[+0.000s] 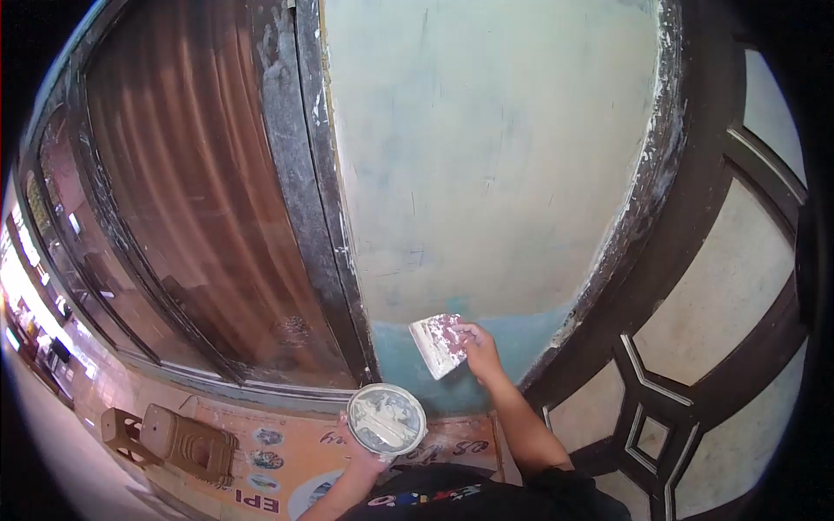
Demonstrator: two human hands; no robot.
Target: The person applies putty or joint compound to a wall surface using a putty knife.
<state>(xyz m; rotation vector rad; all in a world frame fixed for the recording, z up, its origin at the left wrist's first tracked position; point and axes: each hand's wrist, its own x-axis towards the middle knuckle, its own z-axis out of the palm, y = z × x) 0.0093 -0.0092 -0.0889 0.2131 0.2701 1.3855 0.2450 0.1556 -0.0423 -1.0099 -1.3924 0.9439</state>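
My right hand [475,347] is closed on a wide scraper [437,346] smeared with white paste, held in front of the blue-green lower band of the wall panel [495,174]. The panel above that band is pale and patchy. Lower and to the left, my left hand [363,450] grips a round container [387,419] from its left and underside. White paste lies inside the container, with a long light streak across it. The scraper is above and to the right of the container, apart from it.
Left of the panel is a dark-framed window [200,191] with a brown curtain behind it. Brown plastic stools [187,443] stand at the lower left. A printed banner [261,473] lies below. Dark-framed door panels [695,295] rise at the right.
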